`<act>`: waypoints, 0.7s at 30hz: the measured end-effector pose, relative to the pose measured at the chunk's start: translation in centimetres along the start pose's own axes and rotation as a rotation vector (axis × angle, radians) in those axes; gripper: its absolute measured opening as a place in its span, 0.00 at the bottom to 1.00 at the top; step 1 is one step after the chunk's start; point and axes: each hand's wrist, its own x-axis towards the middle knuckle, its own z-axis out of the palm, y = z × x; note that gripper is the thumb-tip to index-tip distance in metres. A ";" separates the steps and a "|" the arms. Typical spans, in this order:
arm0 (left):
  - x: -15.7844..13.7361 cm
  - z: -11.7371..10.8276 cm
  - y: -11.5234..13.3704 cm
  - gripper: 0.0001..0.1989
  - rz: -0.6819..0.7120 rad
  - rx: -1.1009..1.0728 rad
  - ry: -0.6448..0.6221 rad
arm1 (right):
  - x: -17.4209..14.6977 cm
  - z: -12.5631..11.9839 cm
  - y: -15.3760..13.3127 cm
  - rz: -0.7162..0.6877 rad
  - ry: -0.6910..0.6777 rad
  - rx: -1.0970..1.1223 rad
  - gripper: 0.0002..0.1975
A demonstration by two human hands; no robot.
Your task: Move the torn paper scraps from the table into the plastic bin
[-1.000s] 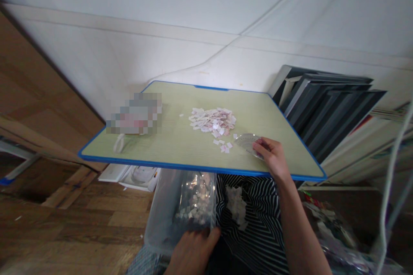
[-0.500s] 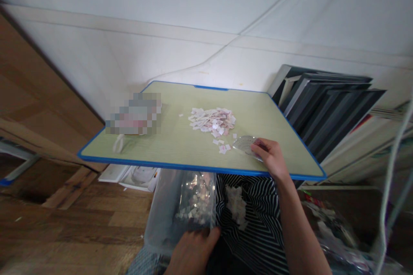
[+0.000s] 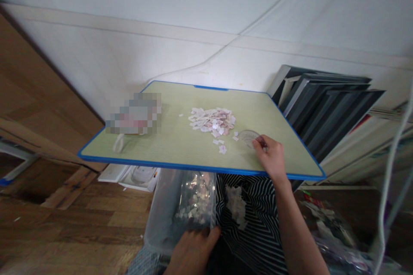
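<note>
My right hand point(image 3: 271, 154) pinches a clear semicircular protractor point(image 3: 248, 137) by its right end, over the right part of the table top. Left of the protractor a few loose white paper bits point(image 3: 222, 149) lie near a larger heap of small paper pieces point(image 3: 212, 120). Below the table, my left hand point(image 3: 195, 247) is closed on the near rim of a translucent plastic bin point(image 3: 161, 215). Inside that bin a clear plastic container point(image 3: 195, 197) holds many small paper pieces. More paper scraps point(image 3: 236, 206) rest on striped dark cloth beside the bin.
The pale green table point(image 3: 174, 146) has a blue edge. A pixelated item point(image 3: 135, 116) sits at its left. Dark flat panels point(image 3: 325, 107) lean against the wall on the right. A white open box point(image 3: 140, 177) and plastic bags point(image 3: 342, 245) are on the floor.
My right hand and the protractor have shifted a little to the right, away from the loose bits. A paper bit near the protractor has moved right. My left hand stays in place.
</note>
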 end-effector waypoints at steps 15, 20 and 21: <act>0.1 -0.2 0.1 0.26 -0.021 -0.014 -0.024 | 0.0 -0.1 0.2 0.006 -0.055 0.074 0.10; 0.0 -0.1 0.1 0.25 -0.009 -0.007 -0.018 | 0.0 -0.2 0.3 0.018 -0.031 0.081 0.11; 0.0 -0.1 0.0 0.25 -0.007 -0.001 -0.016 | 0.0 -0.2 0.2 0.018 -0.038 0.081 0.11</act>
